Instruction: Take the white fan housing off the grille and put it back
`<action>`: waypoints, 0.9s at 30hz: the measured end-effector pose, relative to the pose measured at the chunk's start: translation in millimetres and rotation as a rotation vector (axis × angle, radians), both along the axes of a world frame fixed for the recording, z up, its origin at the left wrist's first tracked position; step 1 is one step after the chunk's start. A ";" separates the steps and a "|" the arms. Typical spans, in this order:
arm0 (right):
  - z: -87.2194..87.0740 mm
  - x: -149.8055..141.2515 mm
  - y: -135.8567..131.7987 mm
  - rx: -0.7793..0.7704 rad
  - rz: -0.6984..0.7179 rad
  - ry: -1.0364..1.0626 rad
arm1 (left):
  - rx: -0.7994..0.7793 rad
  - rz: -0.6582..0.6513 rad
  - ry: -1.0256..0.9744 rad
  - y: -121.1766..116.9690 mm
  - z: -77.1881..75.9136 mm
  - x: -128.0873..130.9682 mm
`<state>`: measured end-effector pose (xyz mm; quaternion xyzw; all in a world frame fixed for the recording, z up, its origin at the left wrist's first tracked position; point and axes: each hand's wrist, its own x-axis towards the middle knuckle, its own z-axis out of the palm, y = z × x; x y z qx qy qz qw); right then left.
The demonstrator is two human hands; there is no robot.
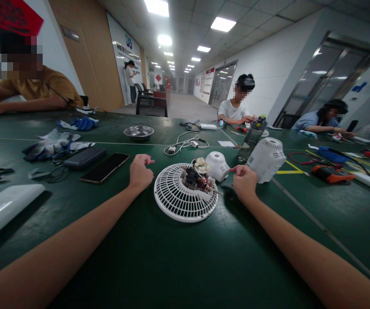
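A white round fan grille (178, 199) lies flat on the green table, with an exposed motor and wires (196, 177) on its far side. My left hand (140, 170) rests just left of the grille, fingers curled loosely, holding nothing I can see. My right hand (244, 181) is to the right of the grille, closed in a fist around something small and reddish that I cannot make out. A white dome-shaped cover (217, 165) sits behind the motor. A larger white vented housing (266, 159) stands just beyond my right hand.
A black phone (104, 167), a dark case (84, 157) and gloves (51, 145) lie to the left, with a white device (2, 208) at the near left. A metal bowl (139, 132), white cables (185, 143) and a bottle (251, 139) sit farther back. Other people sit around the table.
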<state>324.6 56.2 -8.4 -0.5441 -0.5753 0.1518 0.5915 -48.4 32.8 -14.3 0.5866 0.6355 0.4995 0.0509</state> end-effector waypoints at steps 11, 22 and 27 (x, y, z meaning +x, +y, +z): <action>3.7 -8.2 -4.3 0.002 0.154 0.140 | -0.089 0.088 -0.008 1.2 1.8 -1.1; 3.1 -5.7 -6.6 0.004 0.221 0.109 | -0.141 0.107 0.041 -3.5 12.8 7.7; 8.2 -2.5 -2.6 0.088 0.080 -0.205 | -0.149 0.095 0.058 -3.8 10.7 7.0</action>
